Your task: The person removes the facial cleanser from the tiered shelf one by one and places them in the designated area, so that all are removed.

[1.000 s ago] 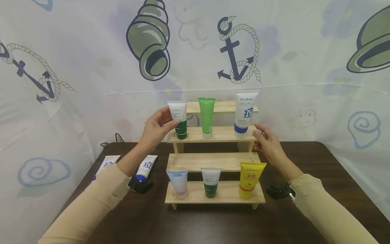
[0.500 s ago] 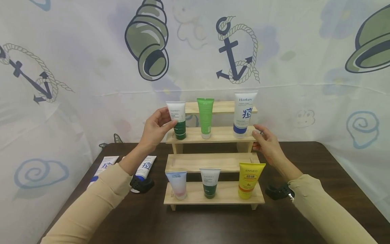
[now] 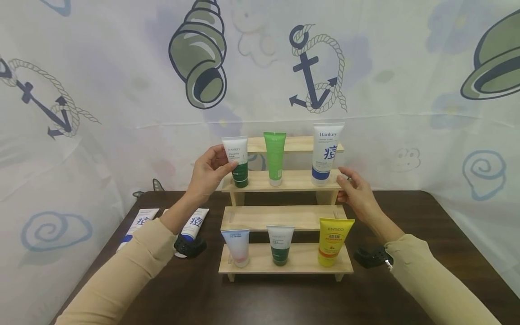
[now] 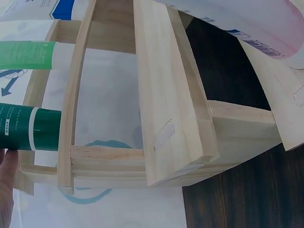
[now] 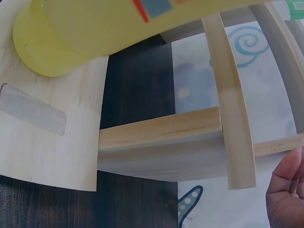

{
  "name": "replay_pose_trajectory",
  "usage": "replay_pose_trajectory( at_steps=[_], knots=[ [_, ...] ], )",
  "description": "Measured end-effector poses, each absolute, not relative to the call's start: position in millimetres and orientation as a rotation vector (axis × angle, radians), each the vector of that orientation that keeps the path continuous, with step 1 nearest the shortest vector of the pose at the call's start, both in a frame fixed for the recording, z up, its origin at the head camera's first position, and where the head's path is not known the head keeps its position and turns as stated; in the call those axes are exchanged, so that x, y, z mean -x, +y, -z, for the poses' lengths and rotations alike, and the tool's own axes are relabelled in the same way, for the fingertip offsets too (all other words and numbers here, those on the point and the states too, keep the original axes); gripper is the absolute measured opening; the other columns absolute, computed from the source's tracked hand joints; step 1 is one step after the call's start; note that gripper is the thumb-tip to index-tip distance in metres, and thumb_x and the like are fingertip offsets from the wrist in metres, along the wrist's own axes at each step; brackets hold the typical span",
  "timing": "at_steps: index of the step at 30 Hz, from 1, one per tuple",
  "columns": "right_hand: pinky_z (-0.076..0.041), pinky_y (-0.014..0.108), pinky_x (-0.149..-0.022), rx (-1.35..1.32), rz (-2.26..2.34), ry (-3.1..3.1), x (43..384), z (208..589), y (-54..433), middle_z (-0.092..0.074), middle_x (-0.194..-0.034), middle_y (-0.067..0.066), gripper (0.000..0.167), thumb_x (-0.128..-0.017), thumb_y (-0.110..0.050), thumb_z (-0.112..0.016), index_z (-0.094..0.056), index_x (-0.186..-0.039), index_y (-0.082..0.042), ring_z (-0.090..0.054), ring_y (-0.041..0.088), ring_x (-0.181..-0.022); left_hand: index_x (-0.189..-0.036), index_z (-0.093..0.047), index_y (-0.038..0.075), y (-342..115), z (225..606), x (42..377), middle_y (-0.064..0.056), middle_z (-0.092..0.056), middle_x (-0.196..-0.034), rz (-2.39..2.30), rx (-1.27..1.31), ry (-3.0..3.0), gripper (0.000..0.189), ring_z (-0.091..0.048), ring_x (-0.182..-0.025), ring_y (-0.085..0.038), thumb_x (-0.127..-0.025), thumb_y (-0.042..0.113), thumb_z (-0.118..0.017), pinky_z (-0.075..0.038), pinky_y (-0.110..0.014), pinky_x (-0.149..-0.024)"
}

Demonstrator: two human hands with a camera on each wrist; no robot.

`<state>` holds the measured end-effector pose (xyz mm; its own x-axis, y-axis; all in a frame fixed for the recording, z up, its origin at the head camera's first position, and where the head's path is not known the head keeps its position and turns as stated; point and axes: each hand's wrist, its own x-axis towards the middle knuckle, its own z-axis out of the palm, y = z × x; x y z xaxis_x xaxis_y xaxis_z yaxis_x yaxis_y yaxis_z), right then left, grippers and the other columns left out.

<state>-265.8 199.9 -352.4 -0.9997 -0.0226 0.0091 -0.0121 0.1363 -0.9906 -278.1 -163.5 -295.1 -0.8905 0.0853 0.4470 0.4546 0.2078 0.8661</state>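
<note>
My left hand (image 3: pixel 209 174) grips a white-and-green squeeze tube (image 3: pixel 237 151) by its left side, thumb in front. The tube stands cap down at the left end of the wooden display rack's (image 3: pixel 284 219) third step; in the left wrist view its green lower part (image 4: pixel 23 127) shows. My right hand (image 3: pixel 357 192) pinches the right end of that step with thumb and fingers. Beside it stands a tall white-and-blue tube (image 3: pixel 325 153). Between the hands a green tube (image 3: pixel 275 158) stands upright on the same step.
On the lowest step stand a pale blue-pink tube (image 3: pixel 237 246), a smaller white-and-green tube (image 3: pixel 280 243) and a yellow tube (image 3: pixel 334 241). White-and-blue tubes (image 3: pixel 195 223) lie on the dark table (image 3: pixel 284 302) at left, partly behind my left arm. A printed cloth (image 3: pixel 260 90) hangs behind.
The head view shifts very slightly. Both hands keep their places, the left on the white-and-green tube and the right at the rack's end.
</note>
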Motion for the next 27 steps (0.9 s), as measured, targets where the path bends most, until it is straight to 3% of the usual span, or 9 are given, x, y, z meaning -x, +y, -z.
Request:
replay_pose_trajectory(
  at_steps=[5,8,20,27],
  knots=[
    [-0.050,0.017,-0.067,0.046,2.056,2.360,266,354,200,-0.045,-0.095,-0.002,0.061,-0.098,-0.036,-0.046,-0.023,-0.149,-0.011,-0.051,0.004,-0.071,-0.125,-0.052,0.002,-168,290,272,0.006,-0.062,-0.106,1.747,0.471,-2.122,0.042,-0.061,-0.096,-0.009,-0.086,0.007,-0.068,-0.051,-0.019,-0.081],
    [-0.050,0.016,-0.067,0.039,2.051,2.366,265,354,200,-0.044,-0.097,-0.002,0.062,-0.098,-0.037,-0.045,-0.022,-0.149,-0.011,-0.050,0.004,-0.072,-0.126,-0.051,0.003,-174,283,265,0.009,-0.061,-0.104,1.758,0.446,-2.098,0.043,-0.061,-0.096,-0.010,-0.086,0.009,-0.067,-0.053,-0.019,-0.081],
    [-0.050,0.017,-0.066,0.036,2.050,2.364,268,354,201,-0.044,-0.098,0.000,0.062,-0.098,-0.038,-0.044,-0.021,-0.150,-0.012,-0.051,0.004,-0.072,-0.135,-0.045,0.012,-220,282,224,0.008,-0.056,-0.108,1.774,0.217,-2.251,0.050,-0.058,-0.099,-0.006,-0.089,0.022,-0.065,-0.053,-0.017,-0.078],
    [-0.050,0.017,-0.066,0.053,2.073,2.342,267,353,201,-0.045,-0.095,-0.002,0.062,-0.098,-0.037,-0.045,-0.021,-0.149,-0.010,-0.051,0.004,-0.071,-0.143,-0.033,0.008,-252,303,195,-0.012,-0.050,-0.128,1.709,0.011,-2.561,0.065,-0.055,-0.101,-0.003,-0.091,0.036,-0.061,-0.052,-0.030,-0.088]
  ],
)
